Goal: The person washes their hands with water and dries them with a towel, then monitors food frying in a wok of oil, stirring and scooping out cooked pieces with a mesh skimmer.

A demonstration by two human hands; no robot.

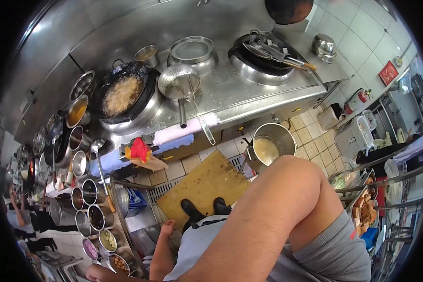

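Note:
My right arm [272, 207] crosses the lower right, bent at the elbow; its hand is not clearly in view. My left hand [168, 228] hangs beside my grey shirt with its fingers curled, and I cannot make out anything in it. At the bottom left edge, part of another hand [97, 272] shows near a pot of nuts [119, 264]; I cannot tell whose it is. On the steel range, pale food bubbles in oil in a black wok [123, 94]. A perforated strainer [178, 82] with a wire skimmer lies right of it.
A long-handled ladle [98, 155] lies by several sauce pots [93, 191]. A tall pot [273, 145] of cloudy liquid stands on the floor. Pans and tools sit on the right burner [263, 51]. A rack with trays of food [364, 211] stands at right. Co-workers [26, 218] are at far left.

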